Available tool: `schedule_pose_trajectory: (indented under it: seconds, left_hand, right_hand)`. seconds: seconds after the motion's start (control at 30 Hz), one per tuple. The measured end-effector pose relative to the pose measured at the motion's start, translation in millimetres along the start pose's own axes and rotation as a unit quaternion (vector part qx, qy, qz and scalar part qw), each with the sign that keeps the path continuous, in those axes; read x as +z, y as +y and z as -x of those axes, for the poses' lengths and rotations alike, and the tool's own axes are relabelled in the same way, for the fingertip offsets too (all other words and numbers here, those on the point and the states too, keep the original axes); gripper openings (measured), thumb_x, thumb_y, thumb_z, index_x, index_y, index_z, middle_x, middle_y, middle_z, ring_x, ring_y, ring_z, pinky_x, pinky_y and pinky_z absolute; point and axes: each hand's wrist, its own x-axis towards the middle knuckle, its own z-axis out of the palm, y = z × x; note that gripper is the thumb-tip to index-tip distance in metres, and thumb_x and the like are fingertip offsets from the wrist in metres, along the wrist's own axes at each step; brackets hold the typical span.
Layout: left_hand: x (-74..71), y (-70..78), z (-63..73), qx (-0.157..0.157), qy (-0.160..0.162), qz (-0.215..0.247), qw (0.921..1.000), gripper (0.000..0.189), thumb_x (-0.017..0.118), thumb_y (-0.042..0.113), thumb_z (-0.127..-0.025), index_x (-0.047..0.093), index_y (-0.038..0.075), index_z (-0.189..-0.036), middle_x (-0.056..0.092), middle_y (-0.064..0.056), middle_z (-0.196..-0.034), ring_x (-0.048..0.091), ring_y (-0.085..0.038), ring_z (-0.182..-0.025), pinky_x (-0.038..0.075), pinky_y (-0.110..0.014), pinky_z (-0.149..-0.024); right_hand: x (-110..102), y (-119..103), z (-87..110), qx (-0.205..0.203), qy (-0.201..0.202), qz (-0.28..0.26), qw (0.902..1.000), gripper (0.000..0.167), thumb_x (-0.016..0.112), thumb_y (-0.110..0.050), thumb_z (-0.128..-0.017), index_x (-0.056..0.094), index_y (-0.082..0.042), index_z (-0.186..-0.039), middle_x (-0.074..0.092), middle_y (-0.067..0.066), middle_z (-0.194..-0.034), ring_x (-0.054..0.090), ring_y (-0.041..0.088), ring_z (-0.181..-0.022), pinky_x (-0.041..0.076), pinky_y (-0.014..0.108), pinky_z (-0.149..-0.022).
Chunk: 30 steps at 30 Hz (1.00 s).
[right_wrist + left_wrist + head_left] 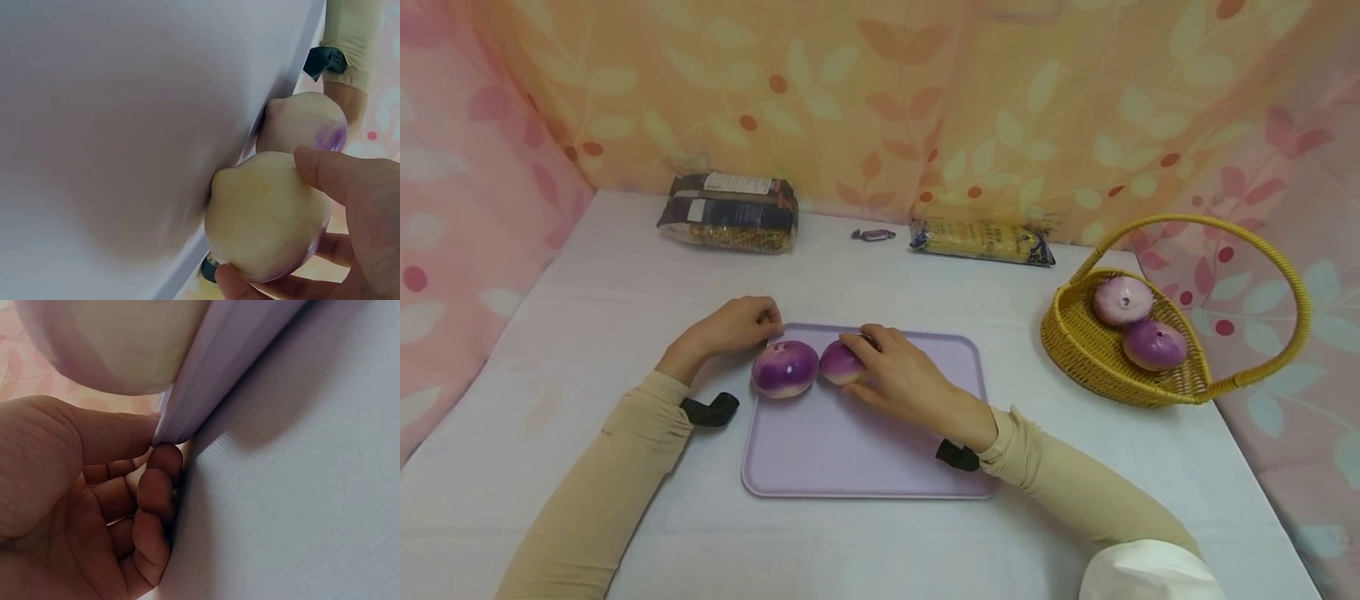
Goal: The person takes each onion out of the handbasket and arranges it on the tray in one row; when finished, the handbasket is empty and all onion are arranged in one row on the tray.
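Observation:
A lilac tray (865,454) lies on the white table. My left hand (739,325) is at its far left corner; in the left wrist view the thumb (119,434) meets the rim and the curled fingers sit against its edge. Just beside that hand, a purple-and-white turnip (786,369) rests on the tray. My right hand (906,375) grips a second turnip (841,363) at the tray's far side, right next to the first. In the right wrist view, thumb and fingers spread round this turnip (265,215), its pale underside facing the camera.
At the right stands a yellow wicker basket (1075,354) with a tall handle and two turnips (1123,301) inside. Along the back are a dark pasta bag (730,212), a small wrapped candy (873,235) and a yellow packet (981,241). Patterned curtains (880,100) enclose the table.

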Motion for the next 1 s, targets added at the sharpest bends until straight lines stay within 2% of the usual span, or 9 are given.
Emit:
schedule_pose_trajectory:
  seconds: [0.3,0.47,0.6,0.7,0.8,0.87,1.0]
  left_hand:
    - [0.2,0.6,0.6,0.002,0.005,-0.003,1.0,0.013,0.06,0.014,-0.094,0.062,0.002,-0.095,0.06,-0.006,-0.077,0.052,-0.016,-0.071,0.041,-0.028,-0.065]
    - [2.3,-1.0,0.1,-0.003,0.0,0.005,1.0,0.012,0.059,0.015,-0.095,0.062,0.003,-0.095,0.06,-0.005,-0.077,0.052,-0.015,-0.071,0.042,-0.028,-0.065]
    - [2.8,-1.9,0.1,-0.004,-0.003,0.004,1.0,0.012,0.059,0.015,-0.095,0.062,0.003,-0.096,0.06,-0.005,-0.078,0.052,-0.016,-0.072,0.043,-0.028,-0.066]
    - [1.1,-1.1,0.5,-0.002,0.0,-0.001,1.0,0.012,0.059,0.015,-0.095,0.062,0.003,-0.096,0.06,-0.006,-0.079,0.053,-0.017,-0.073,0.043,-0.028,-0.067]
    - [-0.7,0.1,1.1,-0.001,0.0,-0.002,1.0,0.012,0.058,0.014,-0.095,0.062,0.003,-0.096,0.061,-0.007,-0.08,0.053,-0.017,-0.074,0.043,-0.028,-0.067]
    - [-1.1,0.3,1.2,-0.002,0.0,-0.002,1.0,0.012,0.058,0.014,-0.095,0.062,0.003,-0.096,0.06,-0.007,-0.08,0.053,-0.017,-0.074,0.043,-0.028,-0.067]
    - [-0.1,-0.5,1.6,-0.001,-0.001,0.002,1.0,0.013,0.058,0.014,-0.096,0.062,0.002,-0.096,0.06,-0.007,-0.079,0.052,-0.017,-0.073,0.043,-0.028,-0.066]
  right_hand:
    - [-9.0,5.1,6.6,0.025,-0.01,0.009,0.9996,0.071,0.077,-0.047,-0.08,0.051,-0.015,-0.138,0.057,0.016,-0.13,0.059,0.031,-0.116,0.051,0.044,-0.094]
    - [-31.8,26.6,21.0,0.094,-0.002,0.009,0.9955,0.067,0.068,-0.05,-0.086,0.05,-0.016,-0.141,0.053,0.016,-0.139,0.054,0.034,-0.125,0.048,0.051,-0.099]
    - [-65.9,64.1,42.7,0.16,0.054,0.009,0.9857,0.055,0.067,-0.039,-0.09,0.056,-0.008,-0.134,0.054,0.02,-0.136,0.052,0.039,-0.125,0.044,0.055,-0.101]
    - [-94.4,97.7,63.5,0.222,0.107,0.026,0.9687,0.044,0.066,-0.031,-0.092,0.061,-0.003,-0.126,0.057,0.024,-0.131,0.052,0.042,-0.122,0.04,0.057,-0.102]
    - [-118.5,129.2,87.3,0.299,0.14,0.05,0.9427,0.041,0.06,-0.028,-0.094,0.06,0.0,-0.124,0.057,0.027,-0.128,0.051,0.047,-0.118,0.038,0.062,-0.099]
    - [-129.8,147.4,103.9,0.346,0.134,0.067,0.9263,0.043,0.055,-0.028,-0.096,0.058,0.002,-0.126,0.054,0.031,-0.129,0.048,0.051,-0.117,0.036,0.066,-0.097]
    - [-136.9,177.1,132.2,0.398,0.103,0.111,0.9046,0.047,0.051,-0.027,-0.095,0.053,0.008,-0.127,0.049,0.04,-0.125,0.044,0.059,-0.111,0.034,0.072,-0.092]
